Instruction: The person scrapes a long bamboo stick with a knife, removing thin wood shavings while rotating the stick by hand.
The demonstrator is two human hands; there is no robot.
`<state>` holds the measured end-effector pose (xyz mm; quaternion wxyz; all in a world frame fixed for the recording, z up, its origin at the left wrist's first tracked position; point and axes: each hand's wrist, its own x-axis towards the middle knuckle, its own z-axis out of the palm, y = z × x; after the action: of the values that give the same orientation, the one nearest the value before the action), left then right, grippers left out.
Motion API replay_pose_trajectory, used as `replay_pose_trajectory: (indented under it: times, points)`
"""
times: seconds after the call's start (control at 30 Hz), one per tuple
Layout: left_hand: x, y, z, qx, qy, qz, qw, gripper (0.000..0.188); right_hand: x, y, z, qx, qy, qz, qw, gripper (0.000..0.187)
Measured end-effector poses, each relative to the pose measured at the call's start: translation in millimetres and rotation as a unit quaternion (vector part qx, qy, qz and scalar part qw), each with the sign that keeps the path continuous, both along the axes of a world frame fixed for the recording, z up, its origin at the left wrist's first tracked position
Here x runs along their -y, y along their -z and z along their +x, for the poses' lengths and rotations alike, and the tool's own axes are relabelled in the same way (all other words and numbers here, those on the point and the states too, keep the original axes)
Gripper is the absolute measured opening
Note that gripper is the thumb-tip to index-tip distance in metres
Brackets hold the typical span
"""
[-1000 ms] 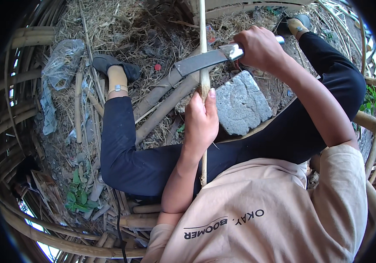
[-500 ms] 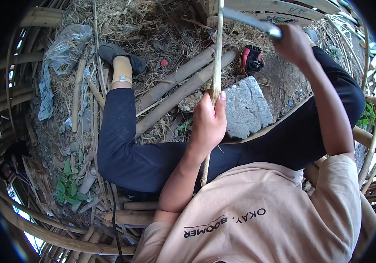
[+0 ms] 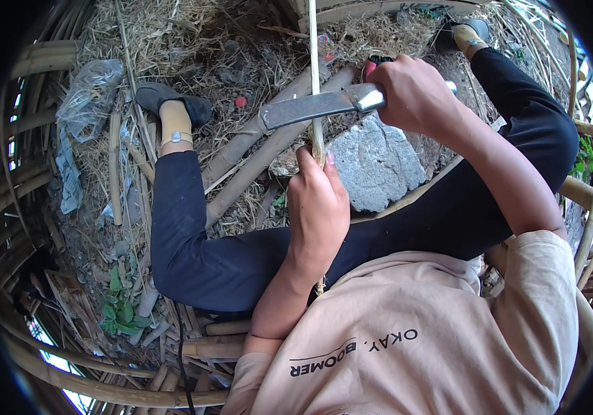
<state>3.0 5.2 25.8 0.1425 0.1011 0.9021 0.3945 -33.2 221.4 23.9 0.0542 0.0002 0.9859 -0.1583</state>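
Note:
My left hand [image 3: 320,218] is closed round a slim pale wooden stick [image 3: 314,59], which runs away from me past the top edge of the view. Its lower end comes out beneath my wrist, near my shirt. In my right hand [image 3: 417,95] is a machete [image 3: 303,111] with a broad, square-ended grey blade, gripped by its metal handle. The blade lies across the stick a little beyond my left fingers, pointing left. Whether the edge touches the wood I cannot tell. Just right of my left hand sits a rough grey stone block [image 3: 383,169].
Thick bamboo poles [image 3: 255,166] lie slantwise on the straw-strewn ground between my spread legs. A clear plastic bag [image 3: 89,93] and a small green plant [image 3: 120,308] are at the left. Wooden slats [image 3: 393,8] stand at the far side; bamboo [image 3: 124,394] surrounds me.
My right hand has brought the machete down and toward me, from the stick's far part to just beyond my left hand. My left hand keeps its hold. The whole view has shifted slightly.

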Motion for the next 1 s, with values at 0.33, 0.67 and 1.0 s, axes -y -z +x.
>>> replay_pose_trajectory:
  times: [0.33, 0.67, 1.0]
  points:
    - [4.4, 2.6, 4.0, 0.010, 0.015, 0.005, 1.000, 0.026, -75.3, -27.1, -40.0, -0.088, 0.208, 0.069, 0.972, 0.023]
    - [9.4, 8.1, -0.7, 0.044, 0.034, 0.106, 0.993, 0.027, -33.5, -21.7, -4.7, -0.055, 0.004, -0.106, 0.993, 0.030]
    - [5.4, 13.4, 1.4, 0.017, 0.028, 0.097, 0.995, 0.027, -3.1, -8.6, 10.0, -0.037, -0.061, -0.071, 0.995, 0.016]
